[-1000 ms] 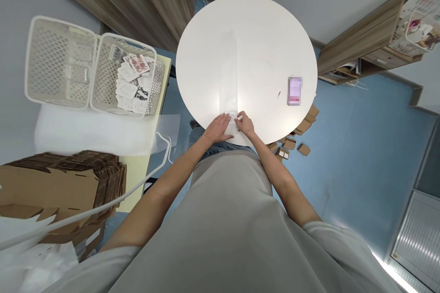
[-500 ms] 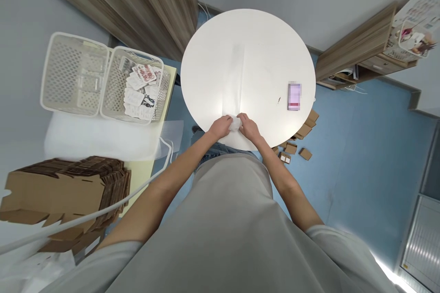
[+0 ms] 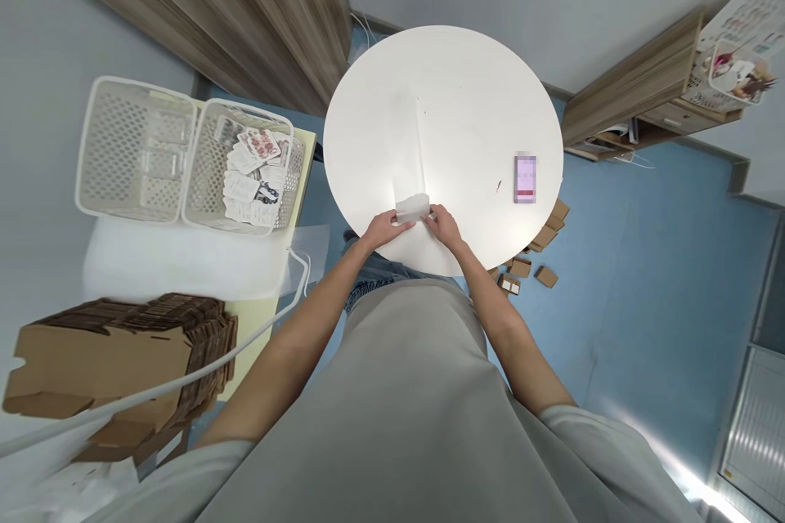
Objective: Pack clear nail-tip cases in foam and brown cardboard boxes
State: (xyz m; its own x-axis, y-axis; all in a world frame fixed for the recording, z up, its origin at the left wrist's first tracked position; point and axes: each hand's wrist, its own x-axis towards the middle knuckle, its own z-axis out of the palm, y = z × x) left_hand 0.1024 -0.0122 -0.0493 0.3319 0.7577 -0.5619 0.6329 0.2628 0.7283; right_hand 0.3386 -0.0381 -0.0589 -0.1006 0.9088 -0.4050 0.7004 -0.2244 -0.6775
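Forearms converging, the left hand [image 3: 381, 230] and right hand [image 3: 444, 225] each have a pinched grip on one end of a white bundle [image 3: 412, 207], its long axis sideways, just inside the near edge of the round bench [image 3: 472, 90]. A translucent strip [image 3: 405, 143] runs from it toward the far edge; bench top spreads either side, with a purple block [image 3: 525, 178] near the right edge.

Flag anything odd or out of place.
Small cardboard boxes lie scattered on the floor by the white table. A dark mark or scrap, too small to identify, stands out near the purple item. The translucent film shows no clear damage.
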